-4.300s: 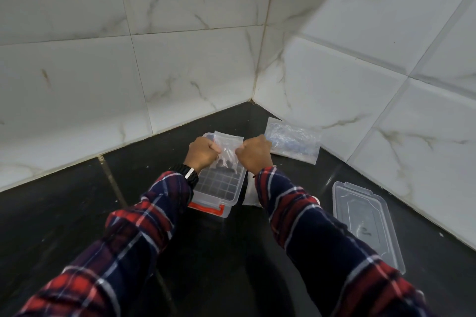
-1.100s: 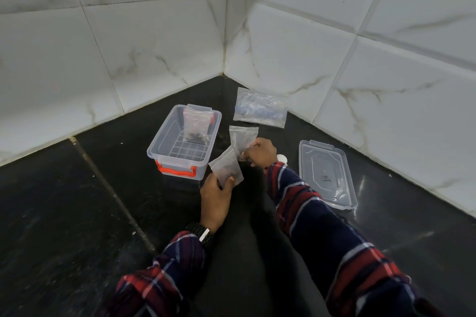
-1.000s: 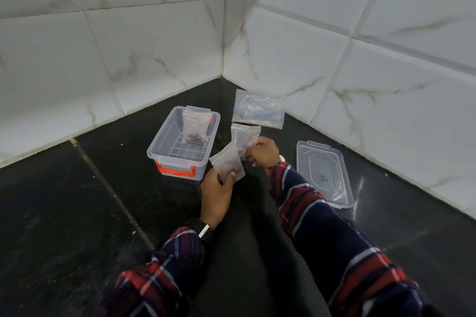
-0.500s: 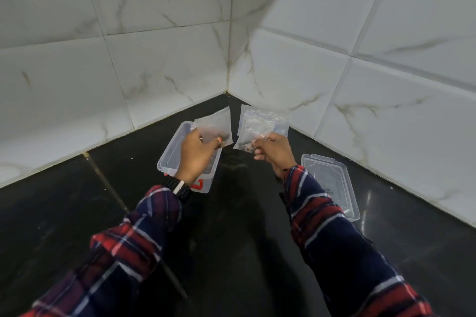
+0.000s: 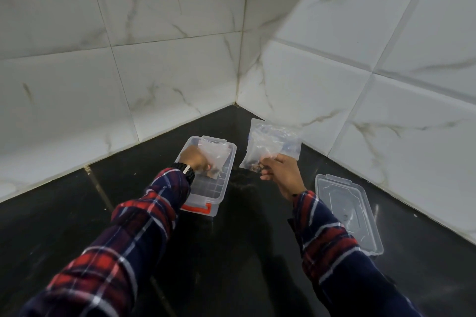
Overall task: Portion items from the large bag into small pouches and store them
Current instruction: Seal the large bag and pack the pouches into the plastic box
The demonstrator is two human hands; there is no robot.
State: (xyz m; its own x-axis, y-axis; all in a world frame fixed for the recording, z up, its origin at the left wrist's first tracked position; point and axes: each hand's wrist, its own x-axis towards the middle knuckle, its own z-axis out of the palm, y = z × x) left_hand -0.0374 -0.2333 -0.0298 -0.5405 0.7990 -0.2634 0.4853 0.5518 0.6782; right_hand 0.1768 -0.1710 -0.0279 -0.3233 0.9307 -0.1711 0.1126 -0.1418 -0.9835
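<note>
Your left hand (image 5: 195, 161) reached into the clear storage box (image 5: 209, 182) on the dark bench (image 5: 244, 252), fingers curled around a small pouch (image 5: 215, 155) holding a few dark pieces. Your right hand (image 5: 282, 173), raised just right of the box, pinched a second small pouch (image 5: 255, 155) by its lower edge, dark bits gathered at that end. Just beyond your right hand the large bag (image 5: 280, 136) leaned by the tiled wall (image 5: 360, 110), and the box lid (image 5: 347, 213) lay flat to its right.
</note>
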